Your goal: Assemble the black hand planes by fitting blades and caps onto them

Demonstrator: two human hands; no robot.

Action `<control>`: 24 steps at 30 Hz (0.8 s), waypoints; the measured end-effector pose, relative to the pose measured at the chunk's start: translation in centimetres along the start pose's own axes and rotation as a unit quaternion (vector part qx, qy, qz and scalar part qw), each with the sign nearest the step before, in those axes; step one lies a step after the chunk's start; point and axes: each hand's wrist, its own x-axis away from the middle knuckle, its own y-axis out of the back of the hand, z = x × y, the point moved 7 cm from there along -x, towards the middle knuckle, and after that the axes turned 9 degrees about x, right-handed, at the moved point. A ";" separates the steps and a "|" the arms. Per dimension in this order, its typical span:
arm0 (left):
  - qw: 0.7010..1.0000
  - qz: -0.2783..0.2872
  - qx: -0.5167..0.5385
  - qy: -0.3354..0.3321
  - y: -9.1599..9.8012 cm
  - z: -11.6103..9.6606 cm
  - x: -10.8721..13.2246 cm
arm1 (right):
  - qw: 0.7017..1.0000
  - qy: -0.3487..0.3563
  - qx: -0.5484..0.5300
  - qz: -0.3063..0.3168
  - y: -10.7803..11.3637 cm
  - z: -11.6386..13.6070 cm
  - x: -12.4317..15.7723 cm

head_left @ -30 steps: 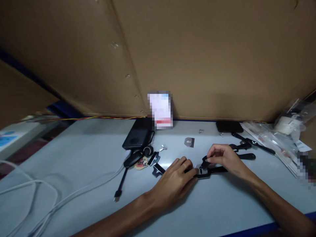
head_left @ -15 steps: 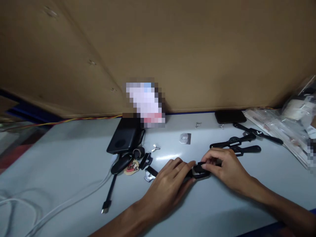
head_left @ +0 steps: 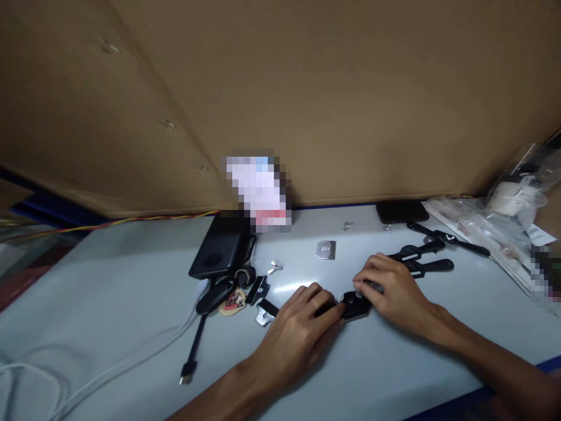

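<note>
A black spokeshave (head_left: 356, 307) lies low over the table between my two hands, a small round hole or screw showing on its middle part. My left hand (head_left: 300, 324) is closed around its left end, fingers laid over the top. On the other side my right hand (head_left: 392, 292) has its fingers pinched together at the right end, on a dark part that looks like the handle. The fingers hide both ends. Beyond them sits a loose silver blade (head_left: 325, 250). A silver wing screw (head_left: 274, 268) lies to the left, near black clamp plates (head_left: 258, 291) and a shiny metal piece (head_left: 264, 313).
Several more black spokeshaves (head_left: 432, 266) lie at the right. Two wing screws (head_left: 347, 226) and a dark phone-like slab (head_left: 402, 211) are at the back. A black box (head_left: 220, 245), cables (head_left: 193, 356) and a blurred-out upright object (head_left: 260, 190) stand left; plastic bags (head_left: 491, 225) fill the right.
My right hand has shifted slightly back from the spokeshave's middle. The opening with bright metal seen there before is now covered by a black part. My left hand stays about where it was.
</note>
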 end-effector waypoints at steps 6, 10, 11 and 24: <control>1.000 0.011 -0.021 -0.006 -0.3 0.0 0.0 | 0.988 -0.083 0.129 0.015 1.6 -4.5 -5.3; 0.999 0.020 -0.034 0.001 -0.6 0.2 0.1 | 0.969 -0.145 0.182 0.075 0.0 -5.2 -9.5; 0.999 0.021 -0.037 0.001 -0.6 0.2 0.1 | 0.966 -0.152 0.190 0.087 -0.6 -5.1 -10.3; 0.999 0.006 -0.047 -0.004 -0.6 0.2 0.1 | 0.989 -0.079 0.102 0.070 -0.8 -4.0 -6.7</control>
